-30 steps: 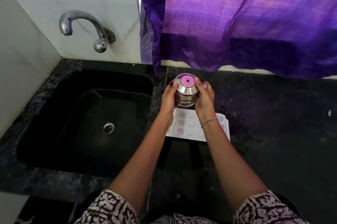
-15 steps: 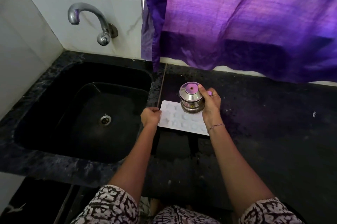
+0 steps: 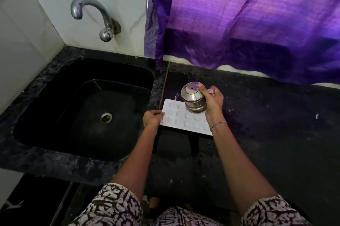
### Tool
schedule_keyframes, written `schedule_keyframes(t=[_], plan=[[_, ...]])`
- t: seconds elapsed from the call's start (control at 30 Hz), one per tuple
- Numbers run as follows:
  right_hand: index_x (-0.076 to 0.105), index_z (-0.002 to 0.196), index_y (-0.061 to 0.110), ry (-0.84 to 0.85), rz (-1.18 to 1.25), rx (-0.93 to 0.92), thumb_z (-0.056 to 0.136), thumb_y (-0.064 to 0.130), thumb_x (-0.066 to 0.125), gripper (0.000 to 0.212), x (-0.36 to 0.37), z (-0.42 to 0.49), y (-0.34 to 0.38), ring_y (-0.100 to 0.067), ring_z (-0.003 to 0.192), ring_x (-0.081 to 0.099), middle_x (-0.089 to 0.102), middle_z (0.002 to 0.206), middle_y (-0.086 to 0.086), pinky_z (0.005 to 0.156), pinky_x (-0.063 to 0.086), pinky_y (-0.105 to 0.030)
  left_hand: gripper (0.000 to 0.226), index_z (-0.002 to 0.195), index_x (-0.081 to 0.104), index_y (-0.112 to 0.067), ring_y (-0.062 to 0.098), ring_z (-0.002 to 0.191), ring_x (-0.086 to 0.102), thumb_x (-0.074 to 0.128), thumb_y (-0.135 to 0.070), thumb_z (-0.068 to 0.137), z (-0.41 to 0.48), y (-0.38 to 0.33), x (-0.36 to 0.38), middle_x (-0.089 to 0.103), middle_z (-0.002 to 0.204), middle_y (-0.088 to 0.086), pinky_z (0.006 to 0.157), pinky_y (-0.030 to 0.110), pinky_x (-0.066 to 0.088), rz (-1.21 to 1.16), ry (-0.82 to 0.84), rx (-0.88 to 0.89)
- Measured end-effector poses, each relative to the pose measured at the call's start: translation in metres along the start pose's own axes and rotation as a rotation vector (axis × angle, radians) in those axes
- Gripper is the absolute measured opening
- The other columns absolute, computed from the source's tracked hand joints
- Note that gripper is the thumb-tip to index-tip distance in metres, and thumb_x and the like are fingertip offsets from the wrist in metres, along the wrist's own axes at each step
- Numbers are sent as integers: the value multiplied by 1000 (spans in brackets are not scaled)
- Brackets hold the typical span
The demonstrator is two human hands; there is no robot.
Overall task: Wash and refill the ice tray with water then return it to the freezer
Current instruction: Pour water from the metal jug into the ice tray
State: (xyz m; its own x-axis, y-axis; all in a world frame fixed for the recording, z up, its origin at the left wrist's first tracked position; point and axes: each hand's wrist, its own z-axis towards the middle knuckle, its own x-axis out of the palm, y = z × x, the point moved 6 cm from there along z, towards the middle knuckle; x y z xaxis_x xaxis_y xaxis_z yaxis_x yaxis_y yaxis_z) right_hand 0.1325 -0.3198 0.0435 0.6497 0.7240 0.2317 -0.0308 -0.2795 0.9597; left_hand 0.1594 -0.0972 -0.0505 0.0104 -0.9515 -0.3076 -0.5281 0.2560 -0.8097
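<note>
I see a white ice tray [image 3: 184, 129] lying flat on the black counter [image 3: 276, 133], just right of the sink [image 3: 55, 144]. Its long axis runs roughly 9 to 3 o'clock and it has star and round moulds. My left hand [image 3: 152, 119] pinches its 9 o'clock edge. My right hand [image 3: 213, 101] grips a steel jug [image 3: 192, 98], tipped toward 9 o'clock above the tray's far side. A thin stream of water [image 3: 176, 97] falls to the 11 o'clock corner. The jug bears a small yellow sticker, possibly a brand label, unreadable.
</note>
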Motion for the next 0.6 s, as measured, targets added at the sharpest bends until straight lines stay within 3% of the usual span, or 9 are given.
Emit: schedule_keyframes(t=[0.3, 0.47, 0.6], plan=[[29, 58, 21, -6, 19, 1, 77, 8, 75, 52, 3, 5, 0, -2, 49, 39, 40, 45, 15, 57, 45, -17, 25, 107, 69, -4, 26, 99, 65, 70, -11, 83, 3, 6, 1, 69, 109, 13, 82, 25, 49, -58, 1, -19], [31, 57, 21, 3, 8, 9, 76, 7, 75, 50, 4, 6, 1, 0, 48, 45, 45, 45, 14, 55, 47, -17, 25, 104, 70, -3, 29, 97, 66, 71, -10, 80, 6, 8, 3, 69, 108, 17, 91, 37, 53, -88, 13, -16], [31, 57, 21, 4, 9, 18, 76, 8, 76, 50, 7, 7, 2, -3, 52, 47, 47, 46, 14, 57, 47, -19, 25, 105, 70, -3, 29, 97, 66, 71, -9, 81, 6, 8, 3, 69, 108, 16, 90, 35, 53, -96, 6, -12]])
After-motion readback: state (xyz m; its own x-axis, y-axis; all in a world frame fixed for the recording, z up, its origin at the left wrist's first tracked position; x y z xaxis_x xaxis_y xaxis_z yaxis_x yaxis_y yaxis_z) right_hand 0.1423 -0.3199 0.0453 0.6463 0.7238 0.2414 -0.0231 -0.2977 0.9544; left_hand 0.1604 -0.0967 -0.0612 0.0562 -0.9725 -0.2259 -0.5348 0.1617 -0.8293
